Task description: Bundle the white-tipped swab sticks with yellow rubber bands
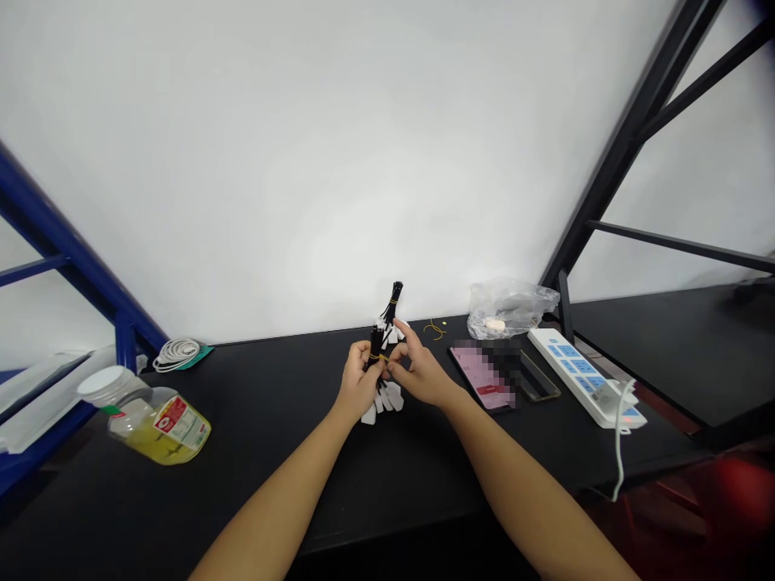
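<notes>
With the left hand, pinches a bundle of black strands about its middle, between thumb and curled fingers. With the right hand, pinches the yellow tie around that bundle between thumb and bent fingers, with the index finger raised toward eleven o'clock — cannot make out the exact contact of those fingertips, too small and overlapped. Holds the bundle close to upright over the table, with black ends toward twelve o'clock and white tags fanned out toward six; cannot say whether resting on the surface or lifted clear. Likely grips it so to press the strands together at the tie, leaving the right hand free for the yellow ends. Has the bundle at one o'clock from the middle of the left hand, and at ten o'clock from the middle of the right, just beside its fingertips. Beyond, at one o'clock from the held bundle, a second tied bundle — probably placed there for near reach without crowding the fingers. Farther out, a loose yellow tie at one o'clock from the right hand, a phone at three, and, well apart from the left hand, a jar near nine.
</notes>
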A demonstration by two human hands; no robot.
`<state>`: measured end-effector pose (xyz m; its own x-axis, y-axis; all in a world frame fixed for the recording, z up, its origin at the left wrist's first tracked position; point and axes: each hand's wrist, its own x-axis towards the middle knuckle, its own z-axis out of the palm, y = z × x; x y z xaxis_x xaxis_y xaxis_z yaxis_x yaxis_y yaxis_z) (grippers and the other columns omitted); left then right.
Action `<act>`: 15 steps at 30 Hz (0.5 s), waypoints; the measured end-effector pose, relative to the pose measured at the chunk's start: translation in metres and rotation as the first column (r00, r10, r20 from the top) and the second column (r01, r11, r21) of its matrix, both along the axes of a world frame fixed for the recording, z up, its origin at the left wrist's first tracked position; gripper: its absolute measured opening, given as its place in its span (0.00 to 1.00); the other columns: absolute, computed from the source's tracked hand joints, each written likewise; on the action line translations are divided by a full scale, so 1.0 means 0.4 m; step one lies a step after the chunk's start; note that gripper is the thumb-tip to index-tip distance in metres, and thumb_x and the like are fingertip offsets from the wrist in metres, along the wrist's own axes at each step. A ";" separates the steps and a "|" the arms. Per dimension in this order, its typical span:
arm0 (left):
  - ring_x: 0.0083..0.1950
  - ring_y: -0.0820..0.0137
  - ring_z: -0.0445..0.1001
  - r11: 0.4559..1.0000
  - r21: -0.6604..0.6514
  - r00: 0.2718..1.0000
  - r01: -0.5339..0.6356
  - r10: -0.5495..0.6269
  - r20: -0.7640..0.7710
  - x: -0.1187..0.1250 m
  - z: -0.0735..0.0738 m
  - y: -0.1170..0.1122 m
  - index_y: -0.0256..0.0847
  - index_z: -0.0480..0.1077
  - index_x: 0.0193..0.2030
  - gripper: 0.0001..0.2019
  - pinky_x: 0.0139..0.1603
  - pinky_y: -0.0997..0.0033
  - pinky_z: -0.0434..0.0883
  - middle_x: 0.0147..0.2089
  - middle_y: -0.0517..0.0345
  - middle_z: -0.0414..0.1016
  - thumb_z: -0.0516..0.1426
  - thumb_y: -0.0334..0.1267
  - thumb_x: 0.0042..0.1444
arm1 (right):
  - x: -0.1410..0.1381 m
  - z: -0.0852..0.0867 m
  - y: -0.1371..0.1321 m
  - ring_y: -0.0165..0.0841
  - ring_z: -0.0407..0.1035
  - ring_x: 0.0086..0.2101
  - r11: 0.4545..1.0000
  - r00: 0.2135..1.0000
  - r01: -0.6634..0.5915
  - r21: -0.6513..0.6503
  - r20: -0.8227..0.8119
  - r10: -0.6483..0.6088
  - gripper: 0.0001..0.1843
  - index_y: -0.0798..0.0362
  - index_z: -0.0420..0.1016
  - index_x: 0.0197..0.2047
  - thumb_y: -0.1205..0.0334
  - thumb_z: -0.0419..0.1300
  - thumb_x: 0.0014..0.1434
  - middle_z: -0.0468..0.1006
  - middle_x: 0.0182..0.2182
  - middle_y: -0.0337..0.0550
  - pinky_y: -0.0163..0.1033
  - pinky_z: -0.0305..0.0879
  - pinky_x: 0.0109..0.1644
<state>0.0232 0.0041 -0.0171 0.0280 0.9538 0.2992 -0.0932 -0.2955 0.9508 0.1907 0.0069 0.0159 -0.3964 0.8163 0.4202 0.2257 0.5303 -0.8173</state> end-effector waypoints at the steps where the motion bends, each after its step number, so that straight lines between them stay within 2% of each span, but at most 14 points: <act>1: 0.29 0.72 0.71 1.000 -0.017 0.999 0.014 -0.014 0.045 -0.001 0.004 0.001 0.41 0.64 0.47 0.14 0.34 0.71 0.68 0.29 0.65 0.72 0.59 0.38 0.55 | -0.001 0.001 -0.001 0.30 0.68 0.28 1.000 1.000 -0.012 -0.029 -0.022 0.012 0.45 0.48 0.43 0.75 0.66 0.60 0.60 0.77 0.30 0.34 0.35 0.62 0.33; 4: 0.24 0.74 0.65 0.994 -0.060 0.986 0.096 -0.087 0.139 -0.004 0.013 0.006 0.38 0.68 0.41 0.10 0.29 0.73 0.64 0.22 0.68 0.64 0.58 0.38 0.51 | -0.004 0.006 -0.001 0.31 0.68 0.29 0.991 0.978 -0.078 -0.108 -0.200 0.055 0.38 0.48 0.57 0.69 0.64 0.63 0.57 0.75 0.27 0.33 0.36 0.64 0.35; 6: 0.22 0.75 0.62 0.984 -0.076 0.971 0.159 -0.142 0.191 -0.005 0.016 0.008 0.38 0.68 0.34 0.08 0.27 0.73 0.61 0.20 0.68 0.60 0.59 0.40 0.51 | -0.007 0.009 0.002 0.33 0.70 0.30 0.974 0.920 -0.147 -0.170 -0.386 0.072 0.28 0.50 0.68 0.60 0.63 0.64 0.55 0.72 0.23 0.32 0.39 0.66 0.38; 8: 0.21 0.76 0.61 0.973 -0.082 0.957 0.216 -0.195 0.217 -0.001 0.017 0.007 0.39 0.65 0.30 0.10 0.27 0.73 0.61 0.20 0.69 0.59 0.60 0.43 0.52 | -0.011 0.012 0.005 0.34 0.70 0.30 0.943 0.837 -0.226 -0.243 -0.544 0.060 0.18 0.51 0.74 0.49 0.61 0.64 0.54 0.70 0.19 0.33 0.41 0.67 0.40; 11: 0.21 0.77 0.62 0.959 -0.090 0.946 0.268 -0.244 0.215 0.012 0.017 0.001 0.40 0.63 0.31 0.14 0.30 0.71 0.64 0.21 0.69 0.60 0.60 0.47 0.55 | -0.017 0.012 0.010 0.35 0.68 0.27 0.890 0.718 -0.316 -0.328 -0.696 -0.002 0.11 0.49 0.75 0.41 0.59 0.63 0.53 0.66 0.16 0.32 0.42 0.67 0.38; 15: 0.24 0.75 0.65 0.961 -0.074 0.957 0.265 -0.252 0.147 0.025 0.020 -0.012 0.40 0.64 0.35 0.16 0.30 0.72 0.65 0.24 0.66 0.64 0.59 0.52 0.57 | -0.030 0.006 0.013 0.29 0.61 0.21 0.823 0.577 -0.395 -0.409 -0.807 -0.125 0.14 0.45 0.72 0.41 0.62 0.65 0.49 0.69 0.21 0.31 0.35 0.60 0.27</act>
